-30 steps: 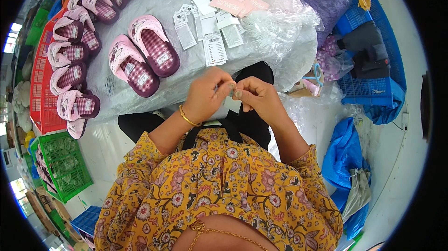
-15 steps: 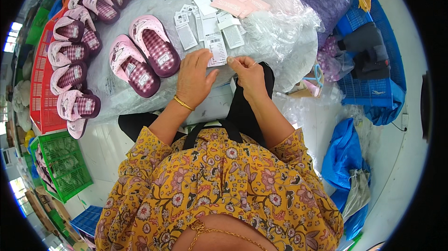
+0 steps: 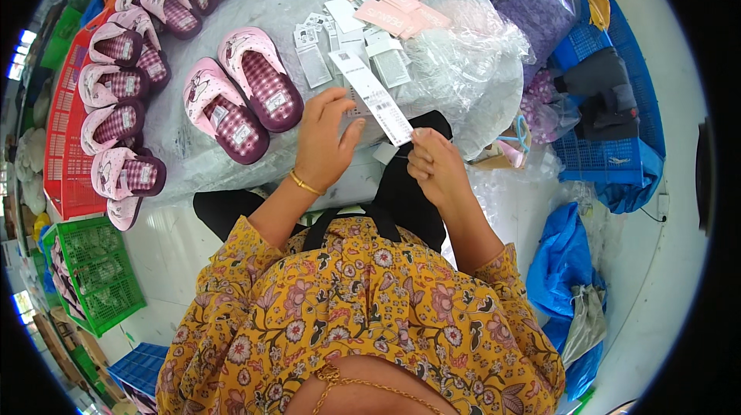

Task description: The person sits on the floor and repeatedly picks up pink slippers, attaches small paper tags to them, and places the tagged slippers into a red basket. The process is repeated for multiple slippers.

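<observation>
A long white printed paper tag (image 3: 371,97) is pinched at its near end between the thumb and fingers of my right hand (image 3: 434,162). Its far end reaches up over the table. My left hand (image 3: 327,137) is just left of the tag, thumb and fingers apart, holding nothing. Behind its fingertips, another white printed slip (image 3: 358,103) partly shows by the table's near edge. Left of my hands lies a pair of pink slippers with plum checked insoles, the left slipper (image 3: 220,110) beside the right slipper (image 3: 262,75).
White tags (image 3: 312,65) and pink cards (image 3: 386,16) lie at the middle back of the plastic-covered table (image 3: 471,60). More pink slippers (image 3: 120,87) line its left side. A red crate (image 3: 65,153) and green crate (image 3: 100,276) stand left, a blue crate (image 3: 598,154) right.
My right hand has moved right and toward me, drawing the long tag off the table. My left fingers, earlier resting by the tag, have come away and spread.
</observation>
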The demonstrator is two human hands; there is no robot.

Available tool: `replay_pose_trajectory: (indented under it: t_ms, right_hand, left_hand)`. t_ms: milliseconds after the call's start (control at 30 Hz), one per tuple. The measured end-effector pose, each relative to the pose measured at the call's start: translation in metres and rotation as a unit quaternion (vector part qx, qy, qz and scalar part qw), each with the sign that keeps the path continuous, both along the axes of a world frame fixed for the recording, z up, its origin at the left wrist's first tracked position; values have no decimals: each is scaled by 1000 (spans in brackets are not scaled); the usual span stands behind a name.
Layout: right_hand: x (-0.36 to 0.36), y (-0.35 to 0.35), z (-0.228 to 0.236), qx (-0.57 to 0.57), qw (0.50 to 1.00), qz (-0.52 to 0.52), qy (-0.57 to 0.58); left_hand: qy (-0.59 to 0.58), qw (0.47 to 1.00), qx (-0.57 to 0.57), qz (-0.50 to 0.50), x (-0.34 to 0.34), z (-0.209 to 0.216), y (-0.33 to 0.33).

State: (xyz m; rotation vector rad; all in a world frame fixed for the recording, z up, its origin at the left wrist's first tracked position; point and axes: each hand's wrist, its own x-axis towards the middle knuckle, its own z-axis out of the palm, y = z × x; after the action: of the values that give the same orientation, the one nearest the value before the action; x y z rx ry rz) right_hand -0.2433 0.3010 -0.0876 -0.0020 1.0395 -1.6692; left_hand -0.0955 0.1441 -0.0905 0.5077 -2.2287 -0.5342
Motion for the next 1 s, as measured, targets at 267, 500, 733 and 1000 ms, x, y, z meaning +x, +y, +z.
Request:
replay_pose_trajectory:
  t_ms: [267, 500, 733, 1000]
  right_hand:
    - [21, 23, 11, -44, 992, 64, 95]
    - [18, 16, 21, -29, 862, 21, 506]
    - [17, -3, 45, -44, 697, 95, 709]
    - [21, 9, 40, -84, 708, 127, 689]
  left_hand:
    - [99, 789, 605, -53, 2, 18, 26]
    - [37, 790, 610, -58, 18, 31, 17]
    - [-97, 896, 405, -156, 35, 43, 13]
    - [-74, 901, 362, -227, 39, 55, 26]
